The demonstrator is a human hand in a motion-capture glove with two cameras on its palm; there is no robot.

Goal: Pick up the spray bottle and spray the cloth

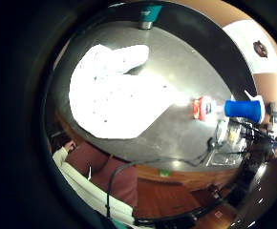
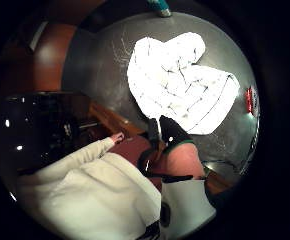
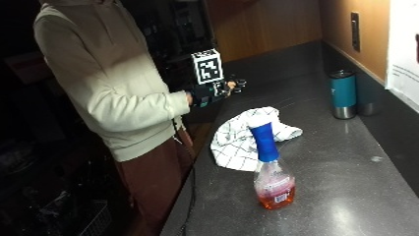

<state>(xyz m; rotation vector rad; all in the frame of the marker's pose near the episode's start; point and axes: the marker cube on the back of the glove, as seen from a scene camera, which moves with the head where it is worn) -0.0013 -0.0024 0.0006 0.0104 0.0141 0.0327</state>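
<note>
Your gloved right hand (image 3: 213,92) hangs above the counter's (image 3: 340,196) left edge; I cannot tell how its fingers are. The white checked cloth (image 3: 242,140) lies crumpled by that edge. The spray bottle (image 3: 272,169) stands straight up beside it, blue top, orange liquid.

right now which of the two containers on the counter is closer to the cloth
The spray bottle with the blue head; it stands right beside the cloth, while the teal tumbler sits off by the wall.

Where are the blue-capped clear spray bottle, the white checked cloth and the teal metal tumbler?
blue-capped clear spray bottle (image 3: 274,184): outside view, on its clear body.
white checked cloth (image 3: 239,140): outside view, on its middle folds.
teal metal tumbler (image 3: 343,93): outside view, on its teal wall.
</note>
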